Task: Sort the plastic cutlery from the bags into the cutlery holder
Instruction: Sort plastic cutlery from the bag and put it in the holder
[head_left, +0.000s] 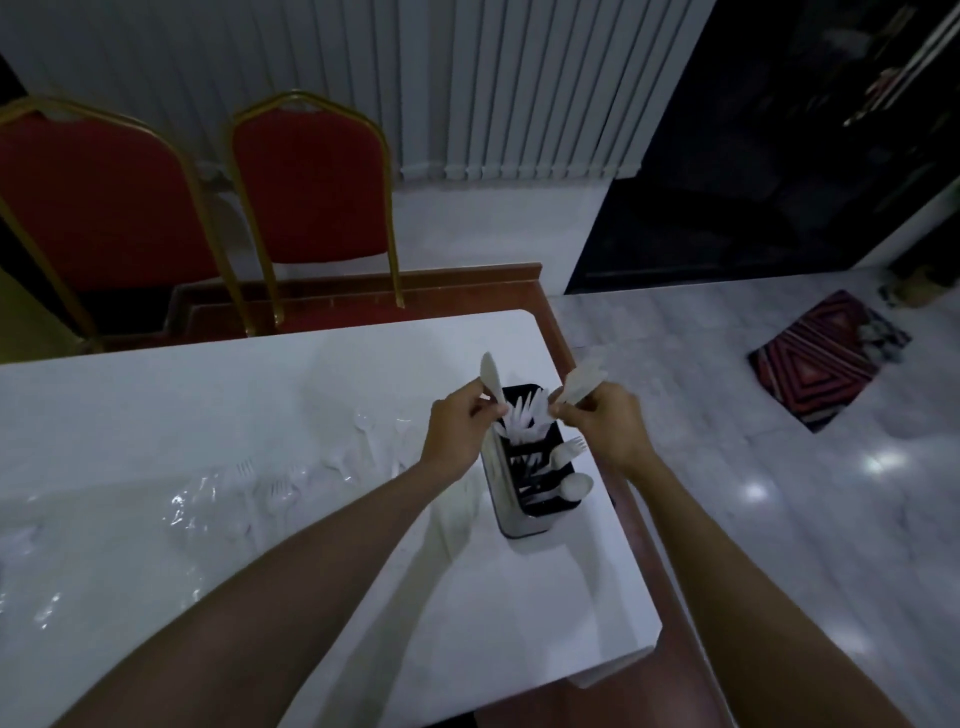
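Near the bench's (260, 395) right edge, our left hand (457, 431) pinches a knife (491, 378) and our right hand (605, 423) grips several more above the holder (519, 522); lower them handle-first into the far compartment.

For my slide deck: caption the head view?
Both hands, left hand and right hand, hold white plastic cutlery above a black cutlery holder on a white table.
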